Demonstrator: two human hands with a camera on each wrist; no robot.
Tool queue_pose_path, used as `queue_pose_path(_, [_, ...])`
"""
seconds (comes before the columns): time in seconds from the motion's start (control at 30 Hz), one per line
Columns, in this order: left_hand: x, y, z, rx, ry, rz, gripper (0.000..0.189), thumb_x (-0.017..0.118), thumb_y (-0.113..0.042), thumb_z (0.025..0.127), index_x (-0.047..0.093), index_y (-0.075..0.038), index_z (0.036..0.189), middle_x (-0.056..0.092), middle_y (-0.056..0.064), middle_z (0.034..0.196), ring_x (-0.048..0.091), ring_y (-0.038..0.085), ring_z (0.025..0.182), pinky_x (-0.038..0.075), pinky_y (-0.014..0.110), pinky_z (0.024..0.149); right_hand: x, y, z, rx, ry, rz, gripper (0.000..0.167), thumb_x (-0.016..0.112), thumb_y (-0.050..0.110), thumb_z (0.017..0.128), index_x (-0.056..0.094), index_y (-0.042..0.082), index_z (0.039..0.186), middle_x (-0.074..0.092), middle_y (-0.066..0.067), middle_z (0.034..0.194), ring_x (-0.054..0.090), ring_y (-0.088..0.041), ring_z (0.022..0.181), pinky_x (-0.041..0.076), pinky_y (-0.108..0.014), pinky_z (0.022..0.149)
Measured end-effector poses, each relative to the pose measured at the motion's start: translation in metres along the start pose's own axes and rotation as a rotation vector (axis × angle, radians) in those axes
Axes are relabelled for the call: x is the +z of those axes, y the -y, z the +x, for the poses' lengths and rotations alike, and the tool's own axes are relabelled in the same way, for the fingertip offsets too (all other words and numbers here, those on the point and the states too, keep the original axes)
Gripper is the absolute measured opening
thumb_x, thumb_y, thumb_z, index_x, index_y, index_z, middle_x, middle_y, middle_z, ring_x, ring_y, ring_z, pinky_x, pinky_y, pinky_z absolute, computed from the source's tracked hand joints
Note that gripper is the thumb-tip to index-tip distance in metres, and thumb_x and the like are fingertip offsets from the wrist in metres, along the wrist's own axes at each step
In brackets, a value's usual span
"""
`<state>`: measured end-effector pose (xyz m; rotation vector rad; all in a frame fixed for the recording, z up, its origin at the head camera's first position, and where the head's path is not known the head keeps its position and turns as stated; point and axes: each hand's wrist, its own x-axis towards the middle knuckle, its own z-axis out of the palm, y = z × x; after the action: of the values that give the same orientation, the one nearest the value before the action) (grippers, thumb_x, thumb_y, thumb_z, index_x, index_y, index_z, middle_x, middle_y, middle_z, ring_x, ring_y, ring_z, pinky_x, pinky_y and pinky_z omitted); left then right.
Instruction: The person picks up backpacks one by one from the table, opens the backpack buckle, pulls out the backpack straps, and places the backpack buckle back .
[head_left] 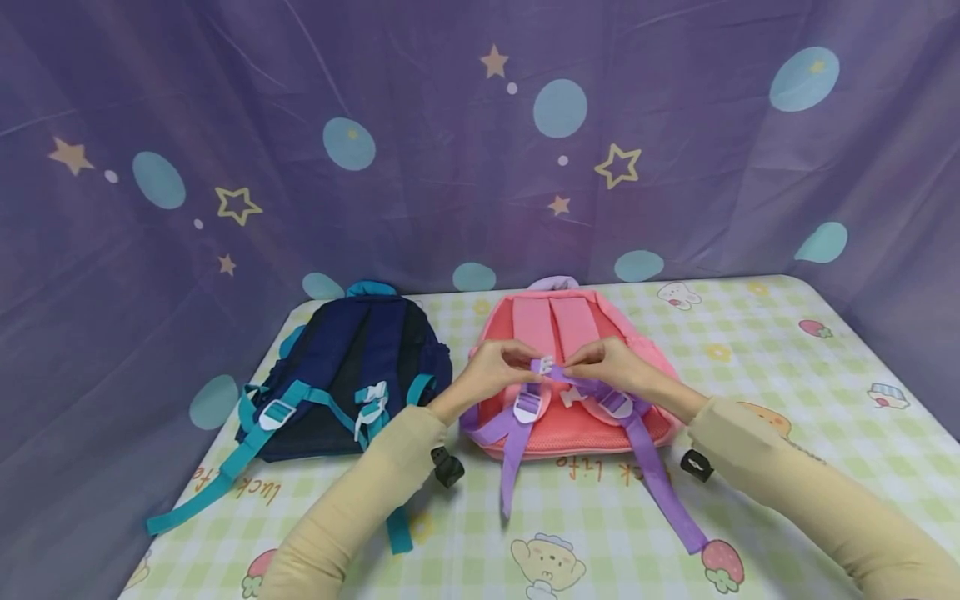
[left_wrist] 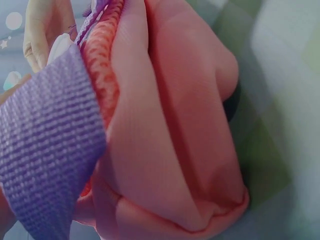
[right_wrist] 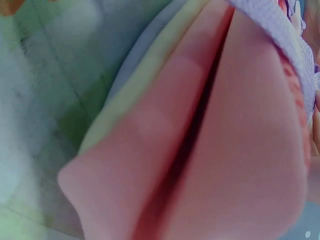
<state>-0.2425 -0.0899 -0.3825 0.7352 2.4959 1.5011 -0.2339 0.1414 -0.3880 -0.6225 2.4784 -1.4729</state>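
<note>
A pink backpack (head_left: 517,325) lies with its shoulder straps facing up in the head view. Over its middle, my left hand (head_left: 497,371) pinches a short purple strap (head_left: 559,374) at the left side of a white plastic buckle (head_left: 547,365). From the other side, my right hand (head_left: 613,365) pinches the same strapping to the right of the buckle. A second white plastic piece (head_left: 572,397) sits just below. In the left wrist view, purple webbing (left_wrist: 50,140) crosses in front of the pink backpack side (left_wrist: 145,135); the right wrist view shows the opposite side (right_wrist: 240,130).
A navy backpack (head_left: 337,333) with teal straps (head_left: 217,487) lies to the left, with a white buckle (head_left: 375,392) on it. Long purple strap ends (head_left: 663,487) trail onto the checkered tablecloth (head_left: 630,550). A purple patterned curtain (head_left: 450,183) hangs behind.
</note>
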Motion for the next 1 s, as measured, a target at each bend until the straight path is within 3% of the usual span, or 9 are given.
queue_pose_path(0.57, [0.001, 0.001, -0.001, 0.014, -0.002, 0.016, 0.033, 0.083, -0.012, 0.078, 0.073, -0.002, 0.109, 0.072, 0.009, 0.102, 0.067, 0.020, 0.095, 0.054, 0.026, 0.082, 0.007, 0.001, 0.005, -0.003, -0.042, 0.066, 0.020, 0.070, 0.009, 0.090, 0.072, -0.008, 0.102, 0.073, -0.011, 0.094, 0.056, -0.006, 0.077, 0.049, -0.019, 0.069])
queue_pose_path(0.83, [-0.001, 0.000, -0.002, 0.043, -0.010, 0.016, 0.031, 0.080, -0.008, 0.081, 0.073, 0.000, 0.110, 0.072, 0.012, 0.103, 0.067, 0.022, 0.095, 0.053, 0.026, 0.082, -0.001, 0.002, 0.000, 0.023, -0.032, -0.002, 0.024, 0.070, 0.014, 0.091, 0.073, -0.004, 0.106, 0.073, -0.011, 0.102, 0.060, -0.010, 0.088, 0.050, -0.022, 0.078])
queue_pose_path(1.0, [-0.002, 0.000, -0.003, 0.045, -0.003, -0.015, 0.032, 0.079, -0.007, 0.081, 0.072, 0.002, 0.111, 0.071, 0.015, 0.103, 0.068, 0.024, 0.093, 0.054, 0.026, 0.080, -0.004, -0.003, -0.001, 0.036, -0.027, 0.001, 0.024, 0.069, 0.011, 0.090, 0.072, -0.006, 0.107, 0.072, -0.013, 0.102, 0.059, -0.009, 0.085, 0.050, -0.020, 0.077])
